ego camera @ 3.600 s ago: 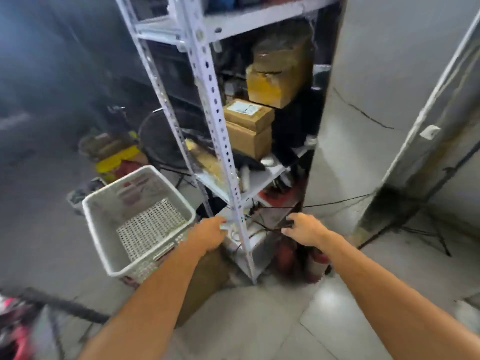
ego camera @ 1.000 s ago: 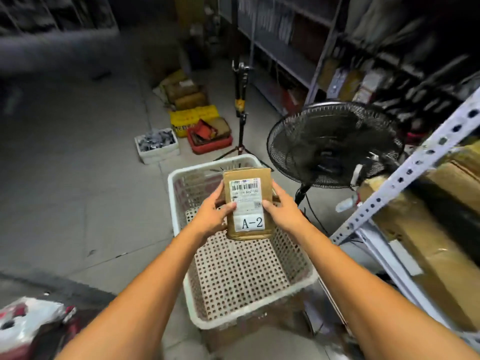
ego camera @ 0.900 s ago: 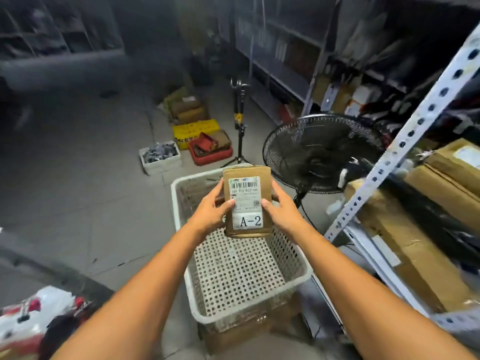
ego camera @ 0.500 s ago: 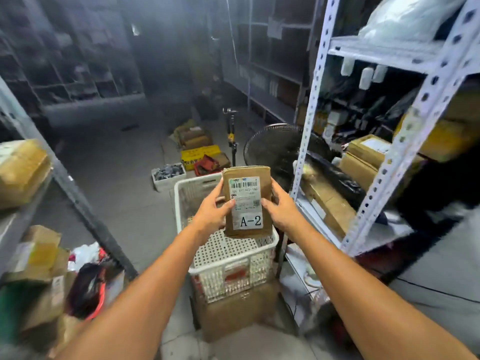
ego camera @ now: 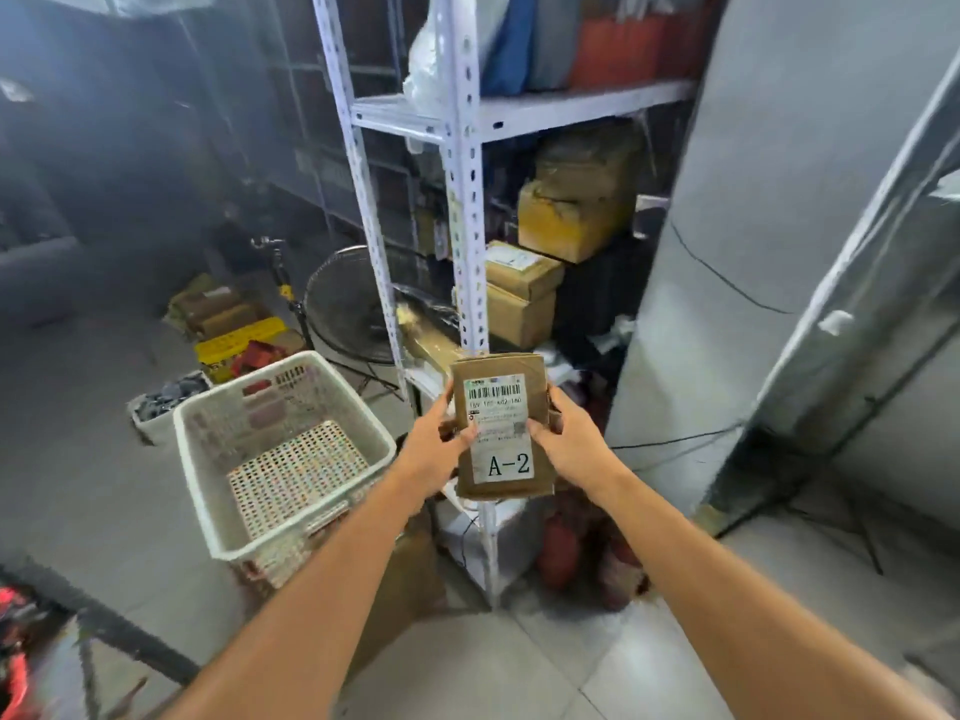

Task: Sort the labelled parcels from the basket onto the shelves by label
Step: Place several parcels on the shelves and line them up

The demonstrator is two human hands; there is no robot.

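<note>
A black fan [ego camera: 358, 304] stands on the floor [ego camera: 519, 667], w/ a thin stand [ego camera: 284, 285] just beside it. Nr the stand lies a yellow crate [ego camera: 234, 341], & red things [ego camera: 258, 354] touch its edge. Brown boxes [ego camera: 208, 304] are behind the crate. A white tub [ego camera: 165, 402] holds small dark parts. A black cable [ego camera: 727, 283] runs across the grey wall [ego camera: 779, 148]. Red cylinders [ego camera: 558, 550] stand low nr the wall, too blurred to identify.

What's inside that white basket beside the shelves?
No parcels show in the white basket: only its bare perforated bottom. Its near wall covers a strip of the bottom, so a small flat thing there cannot be ruled out.
</note>
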